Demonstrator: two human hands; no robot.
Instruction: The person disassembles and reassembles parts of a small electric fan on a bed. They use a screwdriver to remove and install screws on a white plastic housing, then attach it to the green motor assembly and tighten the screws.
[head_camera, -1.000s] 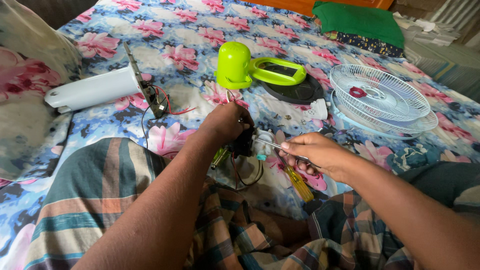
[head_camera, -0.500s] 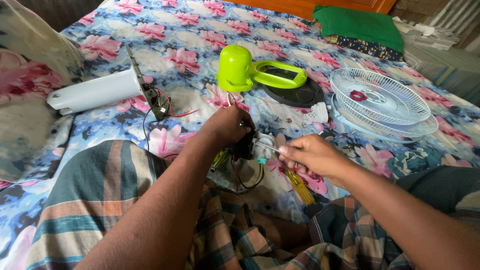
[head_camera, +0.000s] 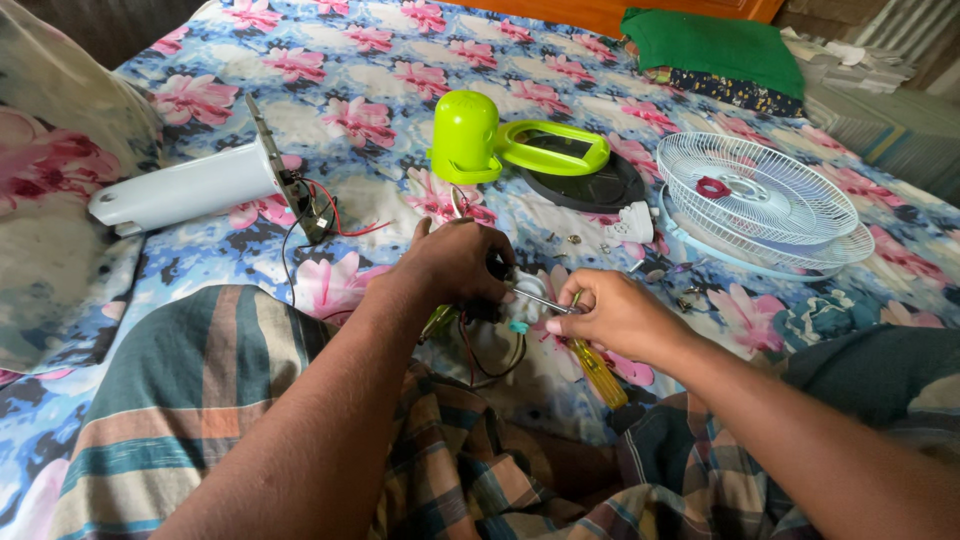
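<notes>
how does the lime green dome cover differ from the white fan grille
The green cover is solid, opaque and stands upright near the bed's middle; the white grille is open wirework, wide and lying flat to the right. The cover looks smaller across. Both rest on the floral sheet, untouched by the hands.

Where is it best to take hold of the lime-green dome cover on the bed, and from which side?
Grip the lime-green dome cover around its rounded upper body, from above. It stands upright on its wider base, apart from both hands, with free bedsheet on its left; the green-rimmed base plate lies close on its right.
</notes>
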